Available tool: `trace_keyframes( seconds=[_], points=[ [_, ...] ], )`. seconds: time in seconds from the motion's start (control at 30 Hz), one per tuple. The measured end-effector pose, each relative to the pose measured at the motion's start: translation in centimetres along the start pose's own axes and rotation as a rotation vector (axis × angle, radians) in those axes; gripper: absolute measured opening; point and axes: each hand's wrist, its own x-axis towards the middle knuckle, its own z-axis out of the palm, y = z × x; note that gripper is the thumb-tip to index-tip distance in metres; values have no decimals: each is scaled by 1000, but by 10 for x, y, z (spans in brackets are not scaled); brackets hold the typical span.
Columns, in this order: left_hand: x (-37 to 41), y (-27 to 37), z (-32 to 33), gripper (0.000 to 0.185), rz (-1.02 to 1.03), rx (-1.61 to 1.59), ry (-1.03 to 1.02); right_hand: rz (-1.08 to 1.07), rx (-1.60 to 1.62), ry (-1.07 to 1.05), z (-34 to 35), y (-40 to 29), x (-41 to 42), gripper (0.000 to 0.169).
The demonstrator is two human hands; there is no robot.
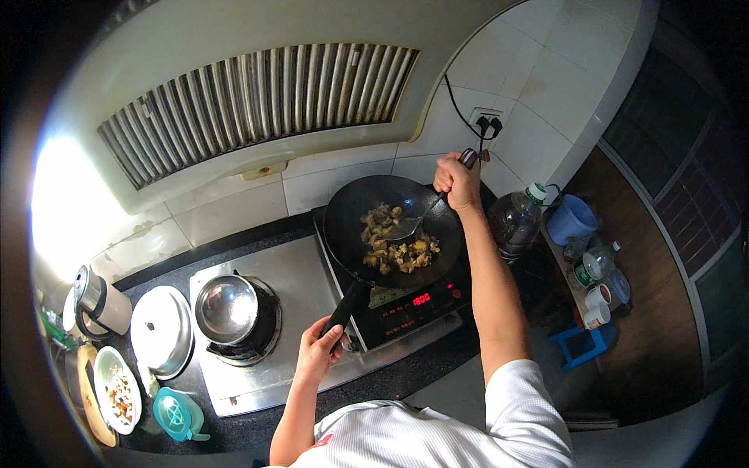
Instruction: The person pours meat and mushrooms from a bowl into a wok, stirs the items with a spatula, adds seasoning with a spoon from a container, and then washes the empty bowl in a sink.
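A black wok (351,234) rests on an induction cooktop (404,322) with a lit red display. My left hand (319,348) is closed around the wok's long black handle (345,307). Above the wok's right rim, my right hand (458,181) grips the dark handle of a metal spatula (405,228). Its blade dips into the wok and touches small browned and yellowish food pieces (404,257), which lie in two loose heaps across the bottom.
Left of the cooktop, a metal bowl (227,310) sits on a gas burner. Farther left are a metal lid (162,332), a bowl of chopped food (120,392) and a teal lidded container (177,413). A large plastic jug (515,219) stands right of my forearm. The range hood (263,99) overhangs the back.
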Motion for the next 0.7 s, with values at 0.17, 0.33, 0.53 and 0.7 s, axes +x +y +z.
trace_keyframes(
  seconds=[0.17, 0.33, 0.53, 0.7],
  points=[
    [-4, 3, 5, 34, -8, -13, 16, 27, -84, -103, 17, 6, 2, 33],
    [-5, 4, 5, 35, -10, -17, 24, 120, -118, -148, 30, 10, 23, 27],
    [-3, 2, 7, 35, -17, -40, 48, 244, -100, -66, 26, 16, 59, 30],
    [-4, 3, 10, 32, -10, -70, 85, 265, -134, -36, 32, 20, 65, 33]
  ],
)
